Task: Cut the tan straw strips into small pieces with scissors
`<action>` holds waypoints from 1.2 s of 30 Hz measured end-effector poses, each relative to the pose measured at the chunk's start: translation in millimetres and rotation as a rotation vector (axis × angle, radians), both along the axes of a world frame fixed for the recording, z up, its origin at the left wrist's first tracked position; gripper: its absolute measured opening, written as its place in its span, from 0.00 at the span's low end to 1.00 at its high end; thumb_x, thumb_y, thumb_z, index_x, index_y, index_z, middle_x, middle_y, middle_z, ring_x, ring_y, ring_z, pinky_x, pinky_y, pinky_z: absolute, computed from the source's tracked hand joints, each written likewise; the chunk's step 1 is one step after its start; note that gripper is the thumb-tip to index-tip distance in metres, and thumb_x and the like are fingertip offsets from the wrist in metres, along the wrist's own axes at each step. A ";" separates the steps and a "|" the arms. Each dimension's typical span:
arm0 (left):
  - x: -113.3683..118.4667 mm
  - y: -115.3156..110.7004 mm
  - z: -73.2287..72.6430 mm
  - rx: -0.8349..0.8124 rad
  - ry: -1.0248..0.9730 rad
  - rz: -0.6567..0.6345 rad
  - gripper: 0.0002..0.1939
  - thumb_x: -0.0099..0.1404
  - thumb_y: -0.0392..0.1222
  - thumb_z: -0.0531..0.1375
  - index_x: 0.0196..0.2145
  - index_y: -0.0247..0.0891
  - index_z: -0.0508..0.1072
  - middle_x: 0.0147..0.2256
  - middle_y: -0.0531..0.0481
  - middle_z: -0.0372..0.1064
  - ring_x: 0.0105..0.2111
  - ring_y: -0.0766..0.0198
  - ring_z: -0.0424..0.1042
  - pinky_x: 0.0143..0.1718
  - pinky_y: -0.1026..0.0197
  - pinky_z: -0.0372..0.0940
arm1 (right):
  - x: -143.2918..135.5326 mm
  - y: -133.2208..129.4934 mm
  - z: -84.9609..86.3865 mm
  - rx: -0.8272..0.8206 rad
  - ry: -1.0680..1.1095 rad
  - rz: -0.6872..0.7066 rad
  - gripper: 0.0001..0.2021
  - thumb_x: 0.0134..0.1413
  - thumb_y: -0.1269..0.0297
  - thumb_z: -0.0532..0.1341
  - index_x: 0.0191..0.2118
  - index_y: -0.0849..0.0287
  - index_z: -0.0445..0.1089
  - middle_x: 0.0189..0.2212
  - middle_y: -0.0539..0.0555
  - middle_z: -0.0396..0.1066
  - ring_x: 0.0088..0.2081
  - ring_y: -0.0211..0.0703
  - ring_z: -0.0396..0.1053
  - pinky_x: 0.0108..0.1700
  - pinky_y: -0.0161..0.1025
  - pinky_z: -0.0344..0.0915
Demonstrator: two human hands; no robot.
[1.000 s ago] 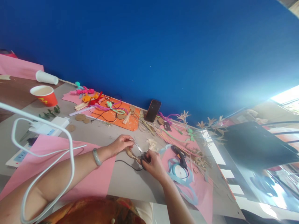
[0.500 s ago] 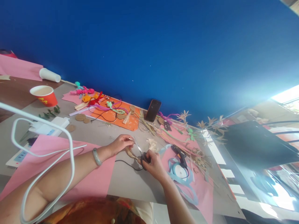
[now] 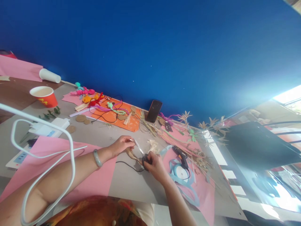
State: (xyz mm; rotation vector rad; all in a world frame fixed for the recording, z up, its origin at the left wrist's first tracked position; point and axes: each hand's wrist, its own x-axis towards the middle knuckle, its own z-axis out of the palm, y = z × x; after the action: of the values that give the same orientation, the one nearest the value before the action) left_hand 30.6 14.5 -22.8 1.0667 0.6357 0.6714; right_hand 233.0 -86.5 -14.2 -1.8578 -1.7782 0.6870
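My right hand [image 3: 156,165] grips the black handles of a pair of scissors [image 3: 140,150], whose silver blades point up and to the left. My left hand [image 3: 121,144], with a pale green bangle on the wrist, pinches a curved piece of tan straw [image 3: 130,154] at the blade tips. Both hands work just above the grey table [image 3: 131,183], beside a pink paper sheet [image 3: 58,160]. A thin black cord [image 3: 128,165] runs under the hands.
A black glue gun [image 3: 180,155] and a light blue ribbon roll [image 3: 181,172] lie to the right. A phone [image 3: 154,111] leans on the blue wall. An orange sheet [image 3: 113,117] carries coloured cords. A red paper cup [image 3: 44,95], white charger and cable [image 3: 42,128] sit left.
The scissor blades have closed slightly on the straw. Both hands stay in nearly the same place.
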 end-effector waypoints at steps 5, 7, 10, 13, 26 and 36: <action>0.3 0.1 -0.5 -0.003 0.000 0.010 0.12 0.54 0.46 0.63 0.25 0.32 0.71 0.22 0.51 0.65 0.24 0.67 0.65 0.28 0.64 0.60 | -0.6 0.3 4.7 -0.002 0.019 -0.013 0.16 0.43 0.57 0.62 0.20 0.55 0.53 0.15 0.43 0.53 0.21 0.34 0.50 0.24 0.32 0.50; 0.7 0.4 -2.6 -0.003 0.003 0.019 0.12 0.54 0.46 0.63 0.25 0.32 0.71 0.23 0.51 0.65 0.24 0.67 0.65 0.28 0.64 0.60 | -1.9 0.8 7.8 0.016 0.031 -0.028 0.16 0.44 0.57 0.62 0.20 0.55 0.53 0.15 0.43 0.53 0.21 0.34 0.50 0.24 0.32 0.50; 1.5 0.4 -4.7 -0.005 0.011 0.033 0.12 0.54 0.46 0.63 0.26 0.32 0.72 0.22 0.51 0.65 0.24 0.67 0.64 0.28 0.64 0.59 | -5.4 2.1 13.8 0.057 0.050 -0.069 0.15 0.45 0.57 0.61 0.21 0.55 0.53 0.15 0.44 0.55 0.22 0.35 0.52 0.25 0.33 0.52; 1.8 -0.3 -3.7 0.005 0.029 0.050 0.11 0.54 0.45 0.62 0.24 0.32 0.71 0.21 0.51 0.65 0.23 0.68 0.63 0.28 0.64 0.58 | -9.4 3.9 19.9 0.092 0.055 -0.103 0.15 0.45 0.59 0.62 0.21 0.55 0.53 0.17 0.45 0.58 0.23 0.36 0.55 0.27 0.34 0.53; 0.2 2.0 -4.5 -0.015 -0.147 0.159 0.11 0.49 0.34 0.62 0.15 0.35 0.63 0.17 0.53 0.63 0.30 0.64 0.68 0.30 0.66 0.58 | -3.7 2.1 9.4 0.097 0.025 -0.115 0.17 0.45 0.57 0.62 0.20 0.55 0.52 0.15 0.44 0.55 0.21 0.34 0.51 0.24 0.32 0.51; 1.2 2.8 -1.2 -0.215 -0.179 0.149 0.13 0.46 0.36 0.69 0.26 0.34 0.67 0.22 0.52 0.71 0.22 0.69 0.69 0.29 0.65 0.63 | -6.1 -1.9 12.6 0.086 0.026 -0.118 0.18 0.46 0.57 0.62 0.20 0.55 0.50 0.16 0.44 0.55 0.22 0.35 0.52 0.24 0.32 0.51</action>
State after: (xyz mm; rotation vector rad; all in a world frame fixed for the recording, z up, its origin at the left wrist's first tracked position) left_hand 31.9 17.3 -24.0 0.7558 0.6207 0.7991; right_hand 226.9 -88.4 -1.6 -1.8702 -1.6413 0.5787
